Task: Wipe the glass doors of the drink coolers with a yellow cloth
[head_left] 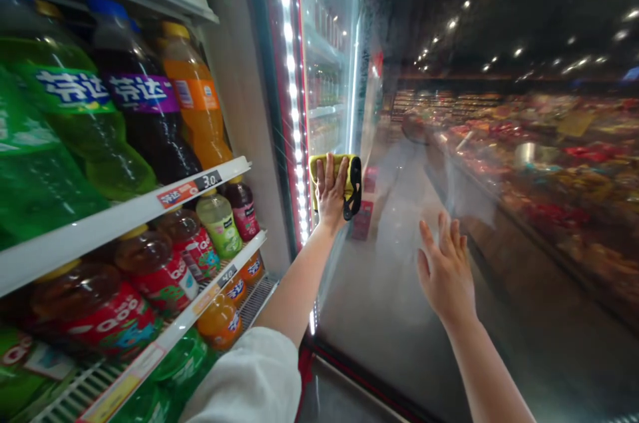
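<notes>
Crosswise, yellow cloth (349,178) under left hand (330,195) on glass door (399,263).

Two bare forearms fill the frame — the left hand (331,193) and right hand (446,273) without gloves, rings or a watch. A loose white sleeve (249,380) of plain, smooth fabric covers the left upper arm to the elbow — the right arm shows no sleeve.
</notes>
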`<state>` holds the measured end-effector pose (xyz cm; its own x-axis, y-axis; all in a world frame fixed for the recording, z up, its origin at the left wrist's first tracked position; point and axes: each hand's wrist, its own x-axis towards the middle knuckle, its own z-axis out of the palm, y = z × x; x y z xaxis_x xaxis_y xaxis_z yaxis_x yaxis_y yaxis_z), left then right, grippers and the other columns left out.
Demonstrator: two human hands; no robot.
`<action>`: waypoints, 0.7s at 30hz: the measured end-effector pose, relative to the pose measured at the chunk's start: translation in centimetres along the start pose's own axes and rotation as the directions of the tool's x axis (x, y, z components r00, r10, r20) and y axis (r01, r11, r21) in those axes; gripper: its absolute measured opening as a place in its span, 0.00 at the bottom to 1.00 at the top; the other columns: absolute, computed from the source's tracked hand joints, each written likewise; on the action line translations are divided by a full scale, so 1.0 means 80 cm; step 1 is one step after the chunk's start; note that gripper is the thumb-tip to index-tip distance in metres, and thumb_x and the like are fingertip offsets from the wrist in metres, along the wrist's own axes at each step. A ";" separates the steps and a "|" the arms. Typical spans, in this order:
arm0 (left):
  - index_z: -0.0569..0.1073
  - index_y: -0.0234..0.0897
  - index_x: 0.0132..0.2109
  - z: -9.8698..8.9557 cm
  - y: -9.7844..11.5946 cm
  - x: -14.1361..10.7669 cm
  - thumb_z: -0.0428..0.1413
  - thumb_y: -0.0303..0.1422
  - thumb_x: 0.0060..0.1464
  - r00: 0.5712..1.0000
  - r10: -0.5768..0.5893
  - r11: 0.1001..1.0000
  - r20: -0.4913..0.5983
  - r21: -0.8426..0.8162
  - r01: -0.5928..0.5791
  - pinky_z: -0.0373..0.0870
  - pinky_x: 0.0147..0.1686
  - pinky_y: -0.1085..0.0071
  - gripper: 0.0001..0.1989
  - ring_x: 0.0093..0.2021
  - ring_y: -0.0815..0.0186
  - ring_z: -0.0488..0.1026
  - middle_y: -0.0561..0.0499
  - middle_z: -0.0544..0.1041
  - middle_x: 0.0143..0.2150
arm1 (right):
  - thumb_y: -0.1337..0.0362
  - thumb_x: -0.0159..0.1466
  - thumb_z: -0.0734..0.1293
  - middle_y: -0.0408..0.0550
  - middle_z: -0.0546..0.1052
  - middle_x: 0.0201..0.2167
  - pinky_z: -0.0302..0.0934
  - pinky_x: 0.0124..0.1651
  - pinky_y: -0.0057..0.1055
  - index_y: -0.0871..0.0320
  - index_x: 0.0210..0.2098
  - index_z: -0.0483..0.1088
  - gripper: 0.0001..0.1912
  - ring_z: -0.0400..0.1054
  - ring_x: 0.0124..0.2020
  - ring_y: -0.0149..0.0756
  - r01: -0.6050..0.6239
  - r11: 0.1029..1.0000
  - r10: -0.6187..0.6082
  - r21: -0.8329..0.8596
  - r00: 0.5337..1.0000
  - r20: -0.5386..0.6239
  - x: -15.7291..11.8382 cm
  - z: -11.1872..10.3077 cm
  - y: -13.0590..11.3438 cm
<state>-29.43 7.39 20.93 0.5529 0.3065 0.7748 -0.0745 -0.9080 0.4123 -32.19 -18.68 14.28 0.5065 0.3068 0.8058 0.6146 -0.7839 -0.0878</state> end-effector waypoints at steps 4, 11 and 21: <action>0.60 0.39 0.72 0.016 -0.029 -0.039 0.55 0.36 0.64 0.991 -0.128 0.992 -0.034 -0.010 0.128 0.41 0.76 0.46 0.32 0.79 0.51 0.32 0.45 0.50 0.78 | 0.72 0.70 0.62 0.55 0.40 0.77 0.55 0.68 0.68 0.47 0.76 0.43 0.40 0.40 0.76 0.63 0.007 1.000 -0.007 -0.021 1.000 0.021 -0.003 0.004 0.003; 0.66 0.42 0.70 0.043 -0.060 -0.116 0.56 0.29 0.62 0.986 -0.128 0.992 0.102 0.015 0.127 0.47 0.74 0.47 0.30 0.78 0.48 0.38 0.43 0.52 0.78 | 0.72 0.69 0.62 0.56 0.40 0.77 0.55 0.66 0.70 0.47 0.76 0.46 0.40 0.40 0.75 0.63 0.020 1.000 -0.020 0.006 1.000 0.000 -0.004 0.004 0.009; 0.67 0.46 0.69 0.042 -0.095 -0.097 0.56 0.33 0.62 0.986 -0.108 0.994 0.128 -0.006 0.110 0.45 0.75 0.53 0.28 0.79 0.54 0.39 0.51 0.53 0.78 | 0.72 0.68 0.63 0.55 0.42 0.77 0.54 0.67 0.71 0.45 0.76 0.47 0.41 0.43 0.75 0.65 0.025 0.999 -0.025 0.026 1.000 -0.003 -0.005 0.002 0.016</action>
<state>-30.40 10.99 10.17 0.6591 0.3642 0.6581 -0.0185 -0.8668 0.4983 -31.52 -19.68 13.75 0.4887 0.3246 0.8098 0.6426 -0.7617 -0.0825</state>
